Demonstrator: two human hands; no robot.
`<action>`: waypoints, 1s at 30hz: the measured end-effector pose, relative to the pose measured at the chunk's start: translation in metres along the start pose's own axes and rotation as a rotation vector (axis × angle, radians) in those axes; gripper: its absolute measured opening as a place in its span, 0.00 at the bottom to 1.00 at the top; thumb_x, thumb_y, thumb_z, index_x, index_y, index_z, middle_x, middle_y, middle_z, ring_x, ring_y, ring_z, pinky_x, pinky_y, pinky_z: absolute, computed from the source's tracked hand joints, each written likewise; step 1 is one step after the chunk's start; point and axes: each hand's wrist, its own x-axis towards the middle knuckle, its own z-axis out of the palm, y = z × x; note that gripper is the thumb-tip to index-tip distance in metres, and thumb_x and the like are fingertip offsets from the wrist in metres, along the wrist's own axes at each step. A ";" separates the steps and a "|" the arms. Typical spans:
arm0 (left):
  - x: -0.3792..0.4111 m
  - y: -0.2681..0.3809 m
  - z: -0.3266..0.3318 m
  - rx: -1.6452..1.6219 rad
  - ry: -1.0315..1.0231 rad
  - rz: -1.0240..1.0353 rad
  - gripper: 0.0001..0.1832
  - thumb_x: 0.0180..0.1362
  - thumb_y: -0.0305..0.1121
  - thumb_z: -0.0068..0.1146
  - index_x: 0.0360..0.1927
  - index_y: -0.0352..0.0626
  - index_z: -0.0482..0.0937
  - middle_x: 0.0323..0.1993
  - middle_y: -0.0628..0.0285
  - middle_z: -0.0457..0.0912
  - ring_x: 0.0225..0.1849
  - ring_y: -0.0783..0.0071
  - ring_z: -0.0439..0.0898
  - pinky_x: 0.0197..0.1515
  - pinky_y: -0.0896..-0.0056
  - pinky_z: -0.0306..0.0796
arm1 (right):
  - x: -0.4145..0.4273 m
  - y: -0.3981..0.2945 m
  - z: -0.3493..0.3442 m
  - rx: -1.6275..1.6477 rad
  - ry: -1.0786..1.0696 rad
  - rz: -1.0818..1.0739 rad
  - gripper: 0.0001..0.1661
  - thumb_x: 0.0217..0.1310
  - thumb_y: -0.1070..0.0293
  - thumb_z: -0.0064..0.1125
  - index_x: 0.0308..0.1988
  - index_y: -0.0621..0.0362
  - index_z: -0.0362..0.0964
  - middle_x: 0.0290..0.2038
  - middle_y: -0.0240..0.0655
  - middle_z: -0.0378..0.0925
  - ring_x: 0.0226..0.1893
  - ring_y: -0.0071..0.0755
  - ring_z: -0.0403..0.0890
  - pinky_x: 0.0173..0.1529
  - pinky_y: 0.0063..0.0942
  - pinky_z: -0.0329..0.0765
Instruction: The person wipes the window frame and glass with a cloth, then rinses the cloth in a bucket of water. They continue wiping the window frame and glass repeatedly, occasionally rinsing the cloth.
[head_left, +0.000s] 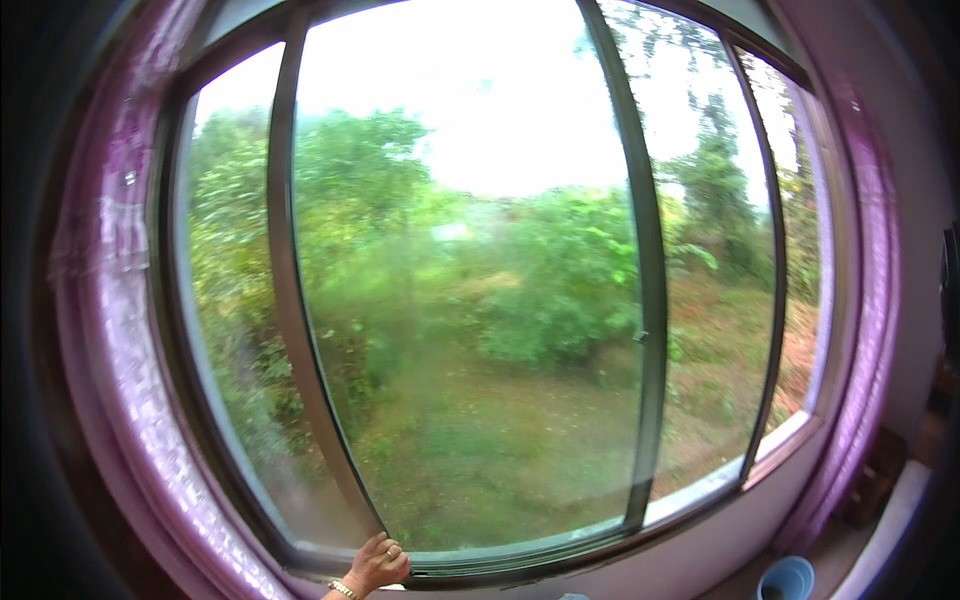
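My left hand (377, 562), with a ring and a gold-coloured bracelet (343, 589) at the wrist, is at the bottom left of the view. Its curled fingers are on the foot of a brown upright (292, 315) of the sliding window sash, right above the bottom track (517, 568). Glass (465, 420) fills the space to the right of this upright and looks hazy. A second dark upright (646, 330) with a small latch stands further right. My right hand is out of view.
Purple curtains hang at the left (127, 300) and right (874, 300) of the window. A light blue bucket (786, 577) stands low at the right. At the bottom edge shows part of a pale bluish thing (574, 597) that I cannot identify. Trees and grass lie outside.
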 end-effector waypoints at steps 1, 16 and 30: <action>-0.013 -0.006 0.001 0.046 -0.024 -0.009 0.08 0.46 0.34 0.60 0.18 0.51 0.73 0.24 0.69 0.72 0.36 0.73 0.76 0.56 0.65 0.69 | 0.001 -0.003 0.005 0.014 -0.010 -0.018 0.29 0.61 0.53 0.46 0.12 0.56 0.66 0.15 0.41 0.74 0.16 0.35 0.72 0.22 0.30 0.72; -0.145 -0.064 -0.031 0.281 -0.217 -0.404 0.05 0.45 0.33 0.60 0.23 0.43 0.80 0.36 0.60 0.83 0.50 0.67 0.80 0.63 0.53 0.67 | 0.008 -0.016 0.030 0.257 -0.270 0.447 0.20 0.57 0.62 0.49 0.19 0.67 0.73 0.19 0.44 0.78 0.18 0.38 0.77 0.26 0.31 0.78; -0.217 -0.111 -0.041 0.342 -0.496 -0.739 0.06 0.56 0.30 0.54 0.30 0.41 0.80 0.51 0.58 0.80 0.67 0.65 0.67 0.72 0.51 0.54 | -0.058 0.103 0.003 0.313 0.172 0.484 0.10 0.59 0.73 0.50 0.40 0.63 0.73 0.37 0.35 0.77 0.41 0.29 0.77 0.49 0.27 0.75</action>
